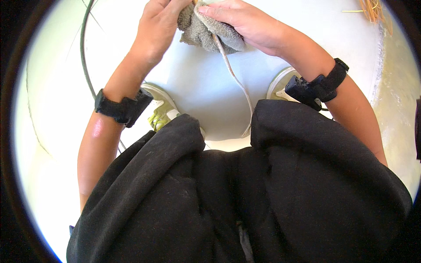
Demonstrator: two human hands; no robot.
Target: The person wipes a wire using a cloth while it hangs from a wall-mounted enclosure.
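Note:
At the top edge, my right hand [234, 19] is closed on a grey terry cloth [199, 33], its thumb pressing the fabric down. The cloth is bunched around a thin, whitish cord-like strand [230, 68]. From the cloth, this strand curves down toward me and ends from view between my knees. My left hand [163, 22] is curled against the cloth's left side, and its fingertips are cut off by the frame. What those fingers grip is hidden. A short tan piece of strand shows between both hands.
A dark cable [83, 52] runs down the left side of the white floor. Loose orange-tan strands [372, 11] lie at the far right. My shoes [162, 105] stand below the hands. Black straps with small boxes [120, 107] sit on both forearms.

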